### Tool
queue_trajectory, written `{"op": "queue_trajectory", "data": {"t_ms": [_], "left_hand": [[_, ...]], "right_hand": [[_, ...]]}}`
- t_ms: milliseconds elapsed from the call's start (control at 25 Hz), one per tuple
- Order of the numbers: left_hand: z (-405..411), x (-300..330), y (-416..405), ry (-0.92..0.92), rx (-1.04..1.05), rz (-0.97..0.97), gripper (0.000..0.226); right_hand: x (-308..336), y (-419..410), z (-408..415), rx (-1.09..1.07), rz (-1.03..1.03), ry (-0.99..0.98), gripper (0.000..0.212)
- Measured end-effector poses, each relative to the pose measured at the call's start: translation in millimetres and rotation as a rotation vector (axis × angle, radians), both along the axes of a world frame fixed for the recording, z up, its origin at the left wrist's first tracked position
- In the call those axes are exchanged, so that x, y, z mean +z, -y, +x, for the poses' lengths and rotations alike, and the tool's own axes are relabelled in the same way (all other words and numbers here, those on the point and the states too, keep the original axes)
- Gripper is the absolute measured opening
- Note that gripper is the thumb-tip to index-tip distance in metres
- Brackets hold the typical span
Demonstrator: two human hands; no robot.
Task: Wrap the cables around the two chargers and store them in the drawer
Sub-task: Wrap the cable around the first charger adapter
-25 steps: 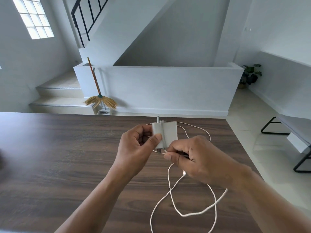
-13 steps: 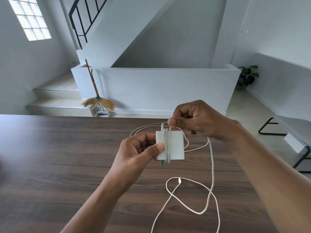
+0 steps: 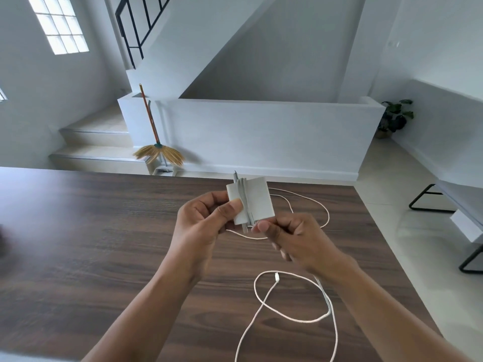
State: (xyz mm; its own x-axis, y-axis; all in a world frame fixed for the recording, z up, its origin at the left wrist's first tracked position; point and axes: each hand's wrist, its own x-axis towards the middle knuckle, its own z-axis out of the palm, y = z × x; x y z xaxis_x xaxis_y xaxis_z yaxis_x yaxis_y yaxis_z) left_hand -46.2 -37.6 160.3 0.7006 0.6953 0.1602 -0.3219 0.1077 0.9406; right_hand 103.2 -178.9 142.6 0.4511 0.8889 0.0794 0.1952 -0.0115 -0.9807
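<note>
While I watched through the head camera, the left hand (image 3: 202, 226) held the small white square charger block (image 3: 257, 198) up above the dark wood-grain table (image 3: 91, 244), its thumb pressed on the block's near face and its fingers curled behind it. Several turns of the thin white cable (image 3: 287, 318) ran side by side round the block's left part, and a grey prong stuck out past its top edge. The right hand (image 3: 295, 240) sat just below and to the right of the block, its fingers curled in, thumb and forefinger pinching the cable where it left the block's bottom edge. From that hand the loose cable dropped to the table and lay there in a wide loop, with the small white connector tip (image 3: 276, 277) resting inside the loop; one strand ran off toward the near edge of the view. Another length of cable curved over the table behind the hands. Beyond the table's far edge a straw broom with an orange handle (image 3: 154, 142) leaned against a low white wall by the stairs, and a potted green plant (image 3: 394, 117) stood on the floor at far right.
</note>
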Motion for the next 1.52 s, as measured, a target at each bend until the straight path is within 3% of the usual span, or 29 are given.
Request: {"op": "queue_trajectory", "data": {"t_ms": [160, 480, 680, 1000, 1120, 1280, 1520], "left_hand": [[4, -5, 0, -0.062, 0.086, 0.104, 0.018], [1, -9, 11, -0.176, 0.128, 0.302, 0.013], [-8, -13, 20, -0.228, -0.002, 0.301, 0.014], [-22, -5, 26, -0.121, -0.211, 0.169, 0.036], [-22, -7, 27, -0.084, -0.223, 0.131, 0.036], [-20, -9, 28, -0.065, -0.197, 0.099, 0.039], [-16, -10, 28, -0.028, -0.192, 0.005, 0.044]], "right_hand": [[2, 15, -19, 0.002, 0.030, 0.337, 0.026], [52, 36, -27, 0.167, -0.160, 0.577, 0.042], [99, 24, 0, 0.116, -0.169, 0.702, 0.019], [85, 1, 28, 0.135, 0.010, 0.383, 0.020], [70, 0, 30, 0.157, -0.021, 0.255, 0.029], [50, 1, 27, 0.120, 0.063, 0.054, 0.025], [19, 2, 20, 0.001, 0.120, -0.061, 0.023]]}}
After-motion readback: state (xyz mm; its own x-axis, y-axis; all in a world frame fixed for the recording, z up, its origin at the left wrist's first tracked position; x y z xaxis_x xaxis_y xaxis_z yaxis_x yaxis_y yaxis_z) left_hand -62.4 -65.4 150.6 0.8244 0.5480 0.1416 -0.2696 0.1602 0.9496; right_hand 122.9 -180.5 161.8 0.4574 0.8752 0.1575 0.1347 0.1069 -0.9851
